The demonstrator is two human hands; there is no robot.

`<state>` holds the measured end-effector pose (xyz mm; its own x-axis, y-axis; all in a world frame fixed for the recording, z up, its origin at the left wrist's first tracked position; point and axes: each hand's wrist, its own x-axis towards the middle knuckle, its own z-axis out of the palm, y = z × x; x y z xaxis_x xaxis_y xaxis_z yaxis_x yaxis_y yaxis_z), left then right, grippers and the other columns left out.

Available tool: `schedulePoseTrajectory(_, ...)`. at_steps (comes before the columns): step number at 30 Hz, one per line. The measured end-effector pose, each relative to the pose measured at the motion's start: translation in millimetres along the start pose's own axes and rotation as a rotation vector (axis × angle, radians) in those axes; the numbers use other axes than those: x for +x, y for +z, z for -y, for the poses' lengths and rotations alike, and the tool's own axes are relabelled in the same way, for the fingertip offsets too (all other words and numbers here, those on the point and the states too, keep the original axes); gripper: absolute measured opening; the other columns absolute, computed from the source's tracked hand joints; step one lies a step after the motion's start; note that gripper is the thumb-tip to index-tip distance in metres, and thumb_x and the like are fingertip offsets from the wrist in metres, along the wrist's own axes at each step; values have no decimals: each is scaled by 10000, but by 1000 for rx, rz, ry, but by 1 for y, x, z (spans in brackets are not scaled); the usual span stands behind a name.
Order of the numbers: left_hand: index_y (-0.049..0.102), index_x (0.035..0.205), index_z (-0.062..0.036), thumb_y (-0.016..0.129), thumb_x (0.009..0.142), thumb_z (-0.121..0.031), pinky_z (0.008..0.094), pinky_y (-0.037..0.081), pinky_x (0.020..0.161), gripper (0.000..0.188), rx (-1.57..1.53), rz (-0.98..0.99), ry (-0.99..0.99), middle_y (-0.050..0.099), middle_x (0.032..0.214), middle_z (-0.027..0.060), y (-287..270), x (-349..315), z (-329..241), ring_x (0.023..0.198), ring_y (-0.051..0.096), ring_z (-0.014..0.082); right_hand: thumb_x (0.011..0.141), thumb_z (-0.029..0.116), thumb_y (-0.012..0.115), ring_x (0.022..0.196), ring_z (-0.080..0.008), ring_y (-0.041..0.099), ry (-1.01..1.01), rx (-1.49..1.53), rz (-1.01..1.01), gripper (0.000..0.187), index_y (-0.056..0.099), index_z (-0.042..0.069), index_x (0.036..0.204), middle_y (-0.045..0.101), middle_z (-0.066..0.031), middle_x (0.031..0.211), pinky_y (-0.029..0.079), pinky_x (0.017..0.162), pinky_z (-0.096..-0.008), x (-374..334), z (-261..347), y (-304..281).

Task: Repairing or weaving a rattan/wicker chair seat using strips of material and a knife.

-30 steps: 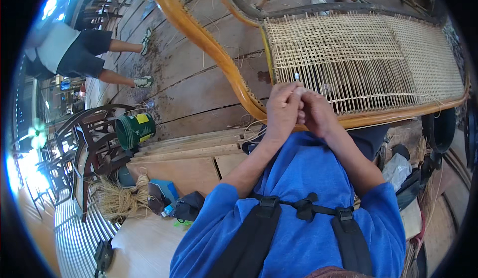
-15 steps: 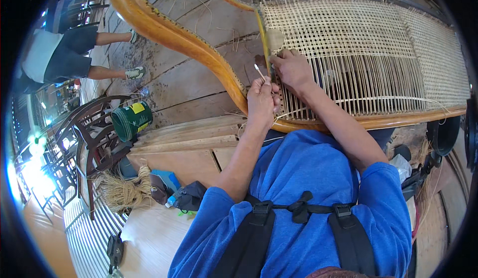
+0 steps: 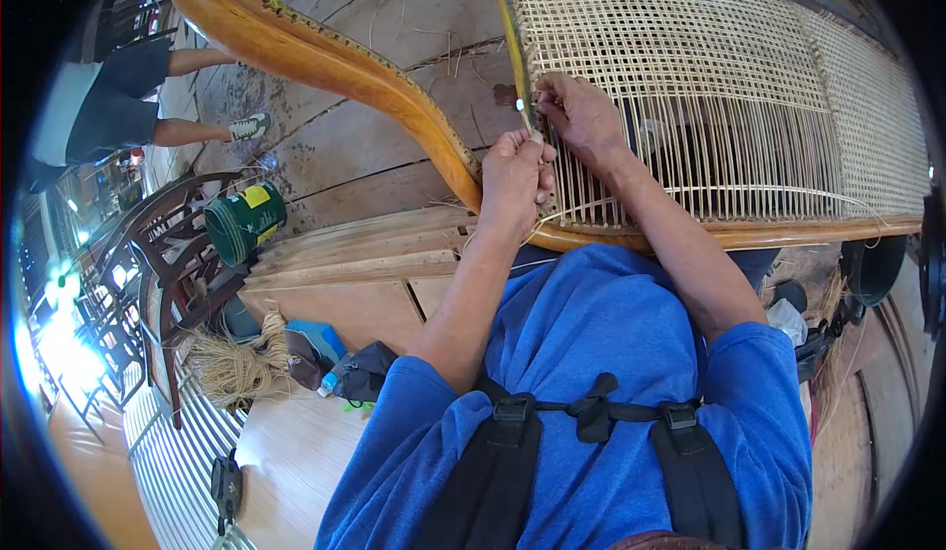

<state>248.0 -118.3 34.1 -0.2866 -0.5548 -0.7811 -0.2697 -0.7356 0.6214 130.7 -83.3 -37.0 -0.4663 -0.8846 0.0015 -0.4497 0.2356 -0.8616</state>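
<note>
My left hand (image 3: 514, 177) is closed around a thin pale stick (image 3: 525, 116) with a white tip. It points up against the chair frame's narrow side rail (image 3: 511, 42). Just right of it, my right hand (image 3: 585, 124) has its fingers bent and pinched at the left edge of the woven cane panel (image 3: 680, 42); what they grip is hidden. The upper weave is a tight mesh, while lower down mostly upright strands show. One cane strand (image 3: 729, 188) crosses these above the curved wooden front rail (image 3: 769, 235).
A curved wooden arm (image 3: 325, 72) of the frame sweeps across the left. Beyond it are a green bucket (image 3: 244, 223), dark stacked chairs (image 3: 163, 254) and a bundle of cane fibre (image 3: 236, 365). A person in dark shorts (image 3: 118, 102) stands at far left.
The stick in my left hand has moved nearer to the side rail and my right fingers. My right hand stays at the weave's edge. The whole view has shifted slightly.
</note>
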Motion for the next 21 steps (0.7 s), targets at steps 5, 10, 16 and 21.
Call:
schedulePoseTrajectory(5, 483, 996, -9, 514, 906, -113, 201, 294, 354, 141, 25, 24, -16, 522, 744, 46, -1, 2, 1, 467, 435, 75, 778, 97, 618, 810, -295, 621, 38, 128, -21, 278, 560, 78, 1049, 652, -102, 844, 488, 717, -411, 0, -1, 0)
schedulePoseTrajectory(10, 500, 954, -24, 507, 903, -105, 199, 280, 311, 96, 38, -2, -9, 554, 725, 46, 2, 2, 3, 411, 440, 68, 780, 92, 617, 832, -293, 625, 56, 126, -33, 286, 544, 81, 1056, 651, -100, 849, 488, 718, -407, -1, -2, 0)
schedulePoseTrajectory(16, 496, 977, -11, 517, 904, -121, 198, 287, 310, 133, 88, 12, -11, 557, 738, 58, 1, -3, 3, 403, 434, 68, 781, 114, 612, 837, -300, 629, 94, 124, -38, 297, 529, 72, 1063, 653, -113, 868, 491, 728, -410, -1, 1, -2)
schedulePoseTrajectory(21, 494, 988, -8, 517, 905, -123, 200, 290, 312, 144, 104, -17, -9, 558, 741, 59, 4, -1, 2, 413, 435, 70, 782, 115, 629, 825, -280, 634, 96, 120, -39, 307, 528, 65, 1068, 649, -112, 884, 495, 719, -379, -2, 0, -2)
